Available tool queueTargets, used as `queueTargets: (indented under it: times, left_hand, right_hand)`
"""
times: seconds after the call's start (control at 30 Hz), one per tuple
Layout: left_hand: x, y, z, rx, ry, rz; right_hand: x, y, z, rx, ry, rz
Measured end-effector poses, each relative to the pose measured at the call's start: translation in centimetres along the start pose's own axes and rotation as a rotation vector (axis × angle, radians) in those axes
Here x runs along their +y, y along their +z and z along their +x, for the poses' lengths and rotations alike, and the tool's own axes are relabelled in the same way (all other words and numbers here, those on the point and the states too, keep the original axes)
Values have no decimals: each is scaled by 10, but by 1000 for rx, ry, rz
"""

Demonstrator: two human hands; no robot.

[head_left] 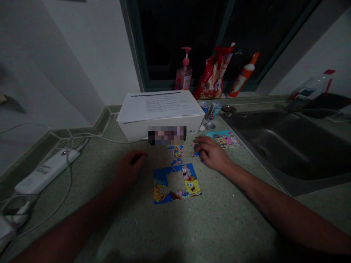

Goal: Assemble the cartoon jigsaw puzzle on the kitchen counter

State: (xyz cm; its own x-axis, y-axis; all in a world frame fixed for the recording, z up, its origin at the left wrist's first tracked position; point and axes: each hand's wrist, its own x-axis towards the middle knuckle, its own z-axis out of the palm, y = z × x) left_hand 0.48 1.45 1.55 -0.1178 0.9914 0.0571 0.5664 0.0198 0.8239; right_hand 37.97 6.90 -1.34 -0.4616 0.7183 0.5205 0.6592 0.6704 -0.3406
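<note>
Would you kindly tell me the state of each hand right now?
Left hand: loosely open, empty.
Right hand: curled over puzzle pieces; whether it holds one cannot be told.

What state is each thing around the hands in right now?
left hand, fingers loosely curled, holding nothing visible
right hand, curled down over loose pieces, grip unclear
jigsaw puzzle, flat, partly assembled, with a gap in the middle
loose puzzle pieces, scattered on the counter
picture card, lying flat beyond the right hand
white box, lid on, paper sheets on top
pump bottle, upright on the sill
</note>
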Motion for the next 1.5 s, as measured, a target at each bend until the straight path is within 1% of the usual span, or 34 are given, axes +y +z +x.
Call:
queueTargets:
  times: [0.2,0.37,0.47,0.6,0.73,0.9,1.03,1.3,1.5]
  left_hand:
    - [-1,1,0,7,-8,10]
    - [-1,2,0,12,-4,-10]
    - [-2,3,0,18,1,-43]
    - [-2,3,1,21,16,-49]
    - [-2,2,0,6,13,-39]
    - [-2,2,0,8,-1,-31]
    - [-2,2,0,-2,2,-26]
    - [-1,1,0,2,-4,1]
    - [-1,0,1,1,8,15]
  right_hand:
    - [-6,-6,-3,-7,0,-43]
    - [-3,-17,-1,10,38,-97]
    - [-5,-20,-2,-8,73,-102]
    - [-16,-16,-7,-36,72,-103]
    - [-23,-11,-11,-13,58,-114]
    - [-19,-13,-16,-53,36,-115]
    - [-15,-14,-19,-59,44,-107]
    - [-18,-13,-18,-73,19,-89]
    - [-20,-13,-18,-68,46,-119]
